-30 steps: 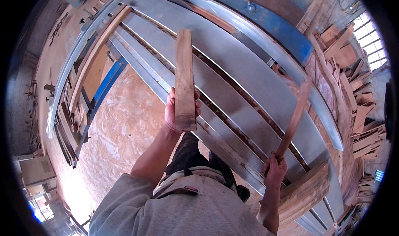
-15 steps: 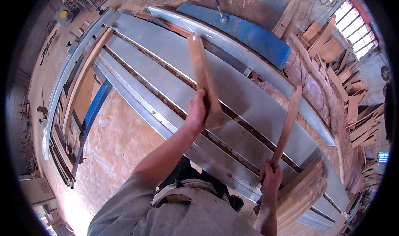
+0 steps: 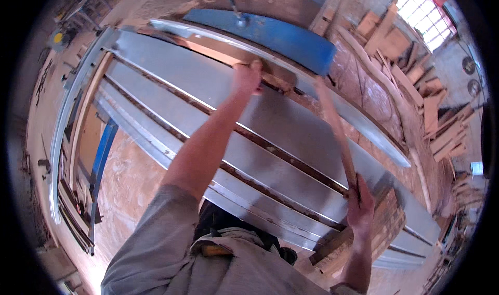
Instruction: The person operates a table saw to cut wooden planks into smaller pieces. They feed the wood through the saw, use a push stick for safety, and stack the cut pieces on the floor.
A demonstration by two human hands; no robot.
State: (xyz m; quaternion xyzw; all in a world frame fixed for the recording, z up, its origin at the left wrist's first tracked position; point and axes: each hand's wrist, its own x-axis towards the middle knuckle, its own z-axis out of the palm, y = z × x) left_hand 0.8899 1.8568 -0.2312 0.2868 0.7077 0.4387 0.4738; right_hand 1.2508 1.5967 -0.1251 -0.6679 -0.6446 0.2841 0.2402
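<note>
My left hand [image 3: 248, 78] reaches to the far side of a long grey metal machine table [image 3: 301, 134]. Its fingers are closed on a wooden board [image 3: 210, 51], which lies lengthwise along the raised metal fence [image 3: 358, 121]. Toward the right, my right hand [image 3: 360, 204] grips the lower end of a narrow wooden strip [image 3: 335, 121]. The strip points up and away over the table, its far end blurred near the fence. Beside my right hand, a stack of wooden pieces [image 3: 382, 227] rests on the table's near right part.
Behind the fence stands a blue panel [image 3: 270, 35] with a lever [image 3: 233, 3]. Wood offcuts [image 3: 434, 108] are heaped at the right, below a barred window [image 3: 426, 17]. A curved wooden piece [image 3: 88, 108] lies across the frame at the left.
My left hand has moved away from me, bringing its board from across the table to along the fence. The right hand keeps its strip and has shifted slightly right and away. The view has tilted.
</note>
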